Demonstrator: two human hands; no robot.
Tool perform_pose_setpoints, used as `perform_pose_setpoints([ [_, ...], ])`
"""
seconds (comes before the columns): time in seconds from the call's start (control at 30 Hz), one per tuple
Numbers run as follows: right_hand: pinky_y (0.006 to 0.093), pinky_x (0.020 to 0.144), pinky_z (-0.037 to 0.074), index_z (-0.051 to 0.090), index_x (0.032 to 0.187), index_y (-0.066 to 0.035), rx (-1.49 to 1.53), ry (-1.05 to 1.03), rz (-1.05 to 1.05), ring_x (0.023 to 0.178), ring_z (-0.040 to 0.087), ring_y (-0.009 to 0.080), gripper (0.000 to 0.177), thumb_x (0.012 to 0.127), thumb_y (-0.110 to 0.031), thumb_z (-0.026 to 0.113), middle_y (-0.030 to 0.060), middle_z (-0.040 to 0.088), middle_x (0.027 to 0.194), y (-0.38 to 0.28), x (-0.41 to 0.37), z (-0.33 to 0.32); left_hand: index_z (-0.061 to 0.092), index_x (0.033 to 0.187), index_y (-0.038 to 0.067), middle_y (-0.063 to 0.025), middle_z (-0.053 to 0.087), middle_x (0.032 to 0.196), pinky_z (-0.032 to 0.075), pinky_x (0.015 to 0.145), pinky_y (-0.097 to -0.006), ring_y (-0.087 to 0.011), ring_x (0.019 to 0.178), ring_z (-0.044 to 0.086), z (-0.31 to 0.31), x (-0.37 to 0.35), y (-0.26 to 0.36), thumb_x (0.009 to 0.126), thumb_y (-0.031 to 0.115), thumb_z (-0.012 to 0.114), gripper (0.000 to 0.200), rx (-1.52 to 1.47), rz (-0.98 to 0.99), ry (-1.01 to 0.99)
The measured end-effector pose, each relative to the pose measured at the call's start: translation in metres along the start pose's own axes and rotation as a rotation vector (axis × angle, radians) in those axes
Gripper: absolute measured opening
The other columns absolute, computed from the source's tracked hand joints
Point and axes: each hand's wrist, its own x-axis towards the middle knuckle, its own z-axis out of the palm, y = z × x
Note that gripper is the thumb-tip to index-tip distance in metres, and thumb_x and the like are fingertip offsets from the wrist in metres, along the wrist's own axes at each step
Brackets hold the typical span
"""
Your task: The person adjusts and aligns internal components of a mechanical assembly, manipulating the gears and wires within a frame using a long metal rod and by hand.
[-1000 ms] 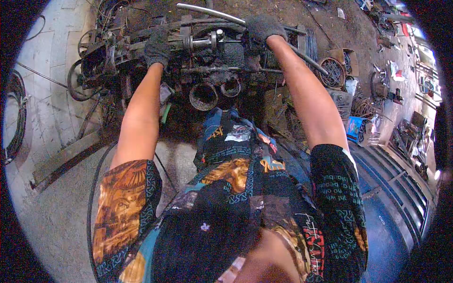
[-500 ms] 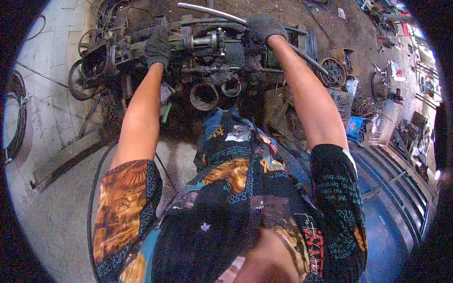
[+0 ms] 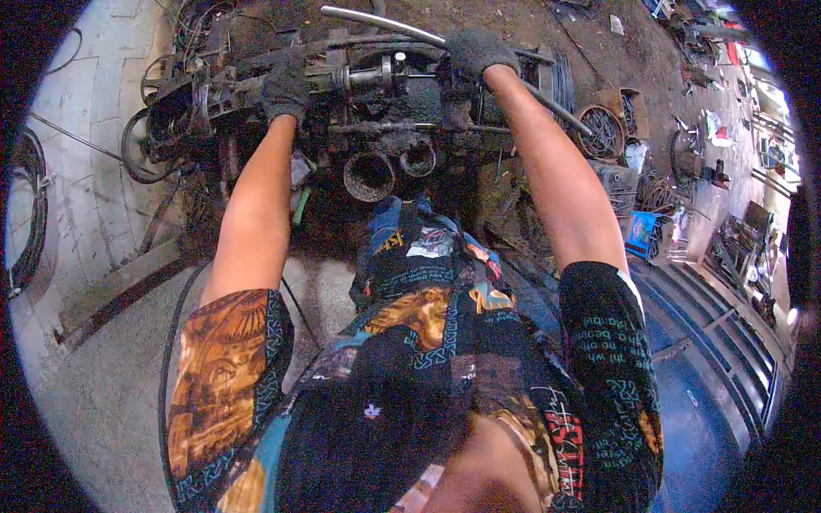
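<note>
**Pipe at the machine: bolt back on top, both gloves where they were**

Head view (1 camera). Against 0.5 s ago: the bright bolt (image 3: 399, 56) on the shaft collar, low then, now sits uppermost. The pair of gloved hands and the bent metal pipe (image 3: 380, 21) show no clear shift.

Right hand (image 3: 481, 61): closed round the pipe, which slants across the far right part of the greasy machine (image 3: 419, 103); fingers' undersides hidden. Left hand (image 3: 285, 88): on the machine's left portion; cannot tell how far it is open or whether it grips anything.

In the way: right glove covers a stretch of pipe; left glove masks the machine parts under it. On the near side of the machine, 2 round openings (image 3: 369, 175) face the wearer.

Around: wire coil (image 3: 599, 130) near the pipe's lower end; blue bag (image 3: 643, 233) farther right; black cable coil (image 3: 31, 214) far left, on pale floor.
</note>
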Motion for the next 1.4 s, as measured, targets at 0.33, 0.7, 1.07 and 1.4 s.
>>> perform_pose_setpoints([
  [0.33,0.0482,0.084,0.05,0.066,0.105,-0.008,-0.174,-0.24,-0.097,0.094,0.064,0.0396,0.033,0.084,-0.028,0.05,0.0229,0.065,0.104,-0.014,-0.008,-0.024,0.052,0.125,0.004,-0.0186,0.052,0.13,0.038,0.103,-0.0372,-0.0328,0.121,0.049,0.027,0.004,-0.017,0.093,0.016,0.039,0.037,-0.076,0.181,0.268],
  [0.7,0.0486,0.09,0.047,0.066,0.108,-0.012,-0.024,-0.115,0.035,0.1,0.061,0.0407,0.037,0.086,-0.035,0.048,0.0224,0.063,0.11,0.0,-0.002,-0.003,0.054,0.124,0.004,-0.0183,0.054,0.127,0.039,0.102,-0.0391,-0.0329,0.119,0.051,0.033,0.001,-0.018,0.092,0.015,0.04,0.036,0.035,0.207,0.251],
  [1.07,0.049,0.085,0.049,0.068,0.102,-0.013,0.013,-0.08,0.046,0.096,0.063,0.04,0.033,0.085,-0.033,0.049,0.0227,0.064,0.104,0.0,0.004,0.004,0.055,0.122,0.005,-0.0179,0.056,0.125,0.04,0.101,-0.0392,-0.0331,0.117,0.052,0.013,-0.001,-0.009,0.092,0.015,0.041,0.035,-0.044,0.136,0.211],
  [1.4,0.0495,0.086,0.048,0.066,0.11,-0.016,0.015,-0.078,0.051,0.1,0.062,0.0395,0.035,0.087,-0.034,0.047,0.0214,0.063,0.11,0.005,0.01,0.013,0.057,0.117,0.006,-0.0177,0.058,0.12,0.042,0.098,-0.0397,-0.0345,0.112,0.054,-0.002,-0.005,-0.002,0.091,0.016,0.042,0.032,-0.129,0.233,0.29],
])
